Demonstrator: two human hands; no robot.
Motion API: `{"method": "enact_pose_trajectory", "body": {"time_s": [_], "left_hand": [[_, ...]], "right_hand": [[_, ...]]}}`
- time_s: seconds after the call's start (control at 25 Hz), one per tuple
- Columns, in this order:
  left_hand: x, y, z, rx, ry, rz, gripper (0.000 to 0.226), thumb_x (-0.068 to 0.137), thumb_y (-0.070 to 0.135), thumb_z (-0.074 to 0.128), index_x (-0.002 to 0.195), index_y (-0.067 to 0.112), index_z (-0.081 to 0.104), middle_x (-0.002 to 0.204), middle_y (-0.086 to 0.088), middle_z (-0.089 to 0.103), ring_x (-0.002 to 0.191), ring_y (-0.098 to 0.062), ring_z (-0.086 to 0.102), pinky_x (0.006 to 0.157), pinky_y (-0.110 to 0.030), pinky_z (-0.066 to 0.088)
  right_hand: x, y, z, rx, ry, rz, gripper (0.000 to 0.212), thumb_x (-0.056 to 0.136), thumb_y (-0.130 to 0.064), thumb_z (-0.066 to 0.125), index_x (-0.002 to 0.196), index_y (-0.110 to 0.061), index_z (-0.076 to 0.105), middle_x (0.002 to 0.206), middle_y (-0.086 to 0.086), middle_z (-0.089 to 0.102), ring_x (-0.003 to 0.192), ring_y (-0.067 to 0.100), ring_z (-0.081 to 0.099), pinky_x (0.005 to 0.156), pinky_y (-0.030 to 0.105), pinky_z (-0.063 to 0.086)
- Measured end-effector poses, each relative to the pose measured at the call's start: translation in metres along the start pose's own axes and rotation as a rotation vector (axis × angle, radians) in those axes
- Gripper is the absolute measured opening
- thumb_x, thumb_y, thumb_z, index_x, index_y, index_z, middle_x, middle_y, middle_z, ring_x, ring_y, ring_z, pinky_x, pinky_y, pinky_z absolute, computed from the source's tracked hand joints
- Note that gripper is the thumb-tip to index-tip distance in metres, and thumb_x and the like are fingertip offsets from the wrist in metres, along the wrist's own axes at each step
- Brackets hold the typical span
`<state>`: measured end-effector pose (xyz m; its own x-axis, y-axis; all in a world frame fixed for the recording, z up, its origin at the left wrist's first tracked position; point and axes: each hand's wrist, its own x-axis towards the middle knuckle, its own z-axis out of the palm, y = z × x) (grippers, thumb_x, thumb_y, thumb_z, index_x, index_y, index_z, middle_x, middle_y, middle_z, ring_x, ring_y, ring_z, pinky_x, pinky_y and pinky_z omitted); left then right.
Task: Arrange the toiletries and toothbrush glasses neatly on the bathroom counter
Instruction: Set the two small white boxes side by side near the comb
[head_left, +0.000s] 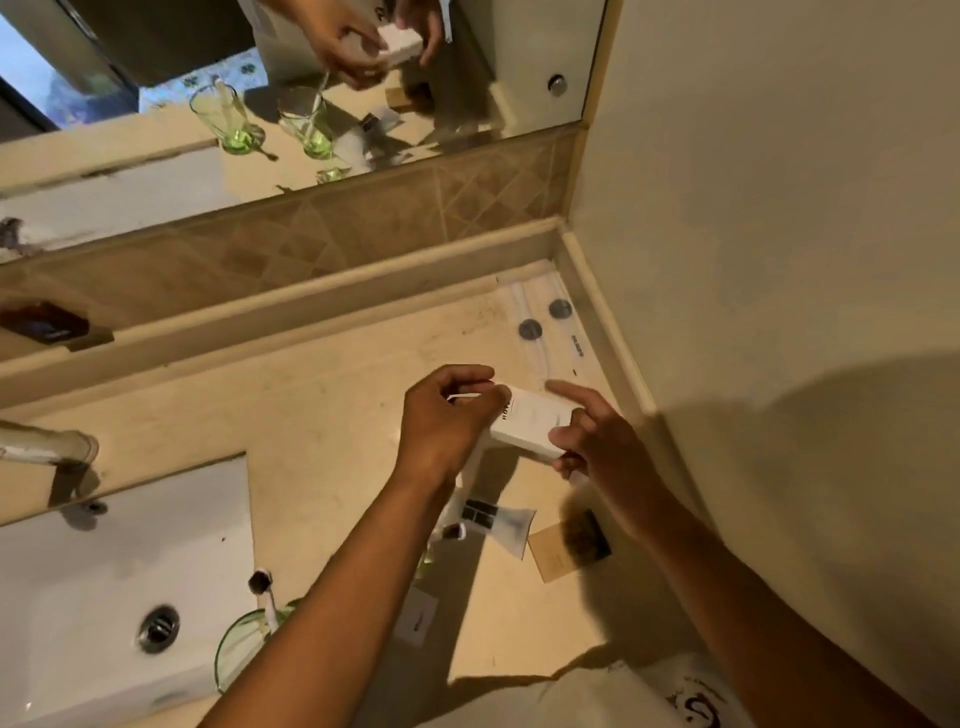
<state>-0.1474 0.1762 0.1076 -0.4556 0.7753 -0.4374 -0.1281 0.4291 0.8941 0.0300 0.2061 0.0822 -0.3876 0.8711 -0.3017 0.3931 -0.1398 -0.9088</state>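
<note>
Two hands up over the desk (322, 415) now, both on one small white box (530, 423), held above the right end of the desk near the wall! Left hand (447, 421) has its fingers curled over the box's left end, a firm grip there. Right hand (597, 436) pinches the right end with thumb and lower fingers, index finger sticking straight out over the top. Below the box, a white tube with black label squares (493, 519) lies flat on the desk, and just right of it a tan card (553, 561) with a dark item (587, 535) on it. Down by the front edge, beside the sink (104, 561), a green toothbrush glass (244, 644) stands with an electric toothbrush (262, 592) in it, partly hidden behind the left forearm. A small white packet (415, 616) lies nearby. In the back right corner, two white sachets (545, 332) lie flat. The mirror (311, 93) shows two green glasses
</note>
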Motion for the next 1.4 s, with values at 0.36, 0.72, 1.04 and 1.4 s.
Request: {"method": "enact_pose_trajectory", "body": {"time_s": [0.36, 0.72, 1.04, 1.4], "left_hand": [[0.103, -0.015, -0.01, 0.008, 0.008, -0.164, 0.029, 0.084, 0.004, 0.077, 0.111, 0.01, 0.069, 0.097, -0.004, 0.07, 0.089, -0.024, 0.074, 0.061, -0.024, 0.059], [0.204, -0.022, 0.016, 0.116, 0.146, -0.112, 0.029, 0.089, 0.004, 0.064, 0.112, 0.018, 0.075, 0.099, -0.003, 0.078, 0.087, -0.019, 0.076, 0.081, -0.038, 0.063], [0.242, -0.039, 0.028, 0.113, 0.229, -0.132, 0.02, 0.089, 0.009, 0.066, 0.1, 0.016, 0.08, 0.1, 0.001, 0.08, 0.089, -0.014, 0.076, 0.078, -0.029, 0.063], [0.251, -0.043, 0.028, 0.117, 0.196, -0.092, 0.021, 0.088, 0.01, 0.065, 0.099, 0.017, 0.081, 0.093, 0.002, 0.081, 0.08, -0.012, 0.077, 0.075, -0.039, 0.065]], "right_hand": [[0.097, 0.012, 0.056, 0.213, 0.127, 0.343, 0.036, 0.089, -0.032, 0.073, 0.117, -0.019, 0.054, 0.115, 0.001, 0.075, 0.058, 0.01, 0.07, 0.049, 0.013, 0.047], [0.208, 0.025, 0.069, -0.197, 0.25, 0.229, 0.026, 0.096, -0.032, 0.059, 0.118, -0.018, 0.062, 0.126, 0.004, 0.065, 0.104, 0.015, 0.062, 0.066, 0.005, 0.039], [0.246, 0.036, 0.07, -0.357, 0.282, 0.152, 0.028, 0.094, -0.032, 0.067, 0.119, -0.02, 0.063, 0.124, 0.0, 0.067, 0.108, 0.015, 0.065, 0.088, 0.025, 0.055], [0.254, 0.039, 0.08, -0.459, 0.311, 0.137, 0.027, 0.097, -0.037, 0.061, 0.119, -0.021, 0.063, 0.121, 0.001, 0.065, 0.107, 0.016, 0.062, 0.095, 0.037, 0.055]]}}
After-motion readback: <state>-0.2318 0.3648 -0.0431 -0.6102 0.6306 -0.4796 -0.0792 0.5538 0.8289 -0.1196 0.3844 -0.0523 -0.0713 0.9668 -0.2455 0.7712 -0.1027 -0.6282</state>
